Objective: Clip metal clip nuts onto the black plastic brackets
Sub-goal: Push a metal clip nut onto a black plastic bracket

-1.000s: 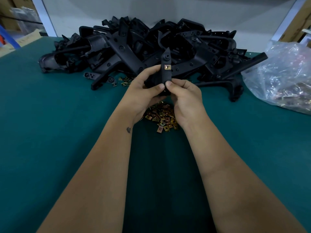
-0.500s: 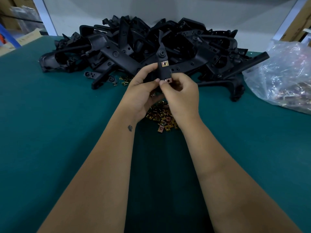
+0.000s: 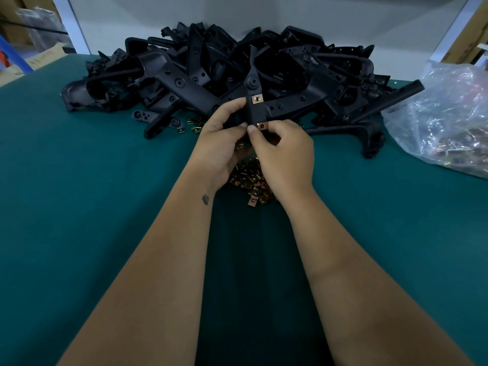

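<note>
The right hand (image 3: 286, 157) has brought a second clip nut (image 3: 262, 125) up to the bracket's (image 3: 254, 107) lower end — pinched in its fingers. The left hand (image 3: 220, 143) grips the upright bracket above the tabletop (image 3: 92, 207) — one clip nut (image 3: 257, 99) already sits on it.

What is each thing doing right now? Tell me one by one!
Left hand: grips the bracket.
Right hand: pinches a clip nut at the bracket's bottom edge.
Bracket: held upright above the table.
Fitted clip nut: clipped on the bracket.
Second clip nut: pinched, not clearly on yet.
Loose clip nuts: heaped on the table.
Bracket pile: stacked behind.
Plastic bag: lying crumpled, clip nuts inside.
</note>
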{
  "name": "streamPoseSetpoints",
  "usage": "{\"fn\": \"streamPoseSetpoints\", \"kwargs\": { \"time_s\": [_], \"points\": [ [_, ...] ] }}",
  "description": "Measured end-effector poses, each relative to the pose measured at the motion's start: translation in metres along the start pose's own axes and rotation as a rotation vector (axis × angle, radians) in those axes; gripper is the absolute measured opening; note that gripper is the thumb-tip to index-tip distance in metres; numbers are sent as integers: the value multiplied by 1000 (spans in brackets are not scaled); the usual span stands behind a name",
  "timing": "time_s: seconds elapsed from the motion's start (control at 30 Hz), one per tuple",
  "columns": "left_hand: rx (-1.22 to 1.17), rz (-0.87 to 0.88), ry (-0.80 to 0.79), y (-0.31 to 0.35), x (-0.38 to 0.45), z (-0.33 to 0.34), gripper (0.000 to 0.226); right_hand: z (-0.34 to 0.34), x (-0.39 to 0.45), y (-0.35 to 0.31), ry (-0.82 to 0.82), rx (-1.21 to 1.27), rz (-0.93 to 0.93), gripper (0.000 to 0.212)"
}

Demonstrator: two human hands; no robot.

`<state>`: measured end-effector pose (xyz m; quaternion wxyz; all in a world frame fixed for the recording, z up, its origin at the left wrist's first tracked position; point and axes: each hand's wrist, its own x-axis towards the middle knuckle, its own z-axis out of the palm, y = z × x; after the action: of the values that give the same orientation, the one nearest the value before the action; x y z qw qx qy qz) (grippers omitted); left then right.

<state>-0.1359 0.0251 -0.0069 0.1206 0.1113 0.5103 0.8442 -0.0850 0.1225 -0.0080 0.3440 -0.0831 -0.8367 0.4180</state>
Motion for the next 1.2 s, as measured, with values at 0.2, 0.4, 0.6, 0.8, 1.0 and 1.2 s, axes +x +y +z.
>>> {"fn": "streamPoseSetpoints", "kwargs": {
  "time_s": [0.2, 0.4, 0.6, 0.8, 1.0, 1.2],
  "points": [
    [17, -6, 4, -1, 0, 0, 43, 2, 1, 0, 7, -20, 3, 22],
    [55, -6, -4, 0, -2, 1, 41, -1, 2, 4, -17, -70, -47, 31],
    [89, 20, 2, 3, -6, 2, 40, -4, -1, 2, -20, -65, -78, 30],
    [174, 89, 74, 3, -9, 5, 40, -3, -7, -2, 47, -58, -60, 21],
    [196, 123, 115, 5, -13, 1, 36, -7, -14, -5, 47, -65, -75, 22],
    [275, 129, 117, 3, -13, 3, 41, -10, -17, -6, 42, -76, -128, 23]
  ]
}}
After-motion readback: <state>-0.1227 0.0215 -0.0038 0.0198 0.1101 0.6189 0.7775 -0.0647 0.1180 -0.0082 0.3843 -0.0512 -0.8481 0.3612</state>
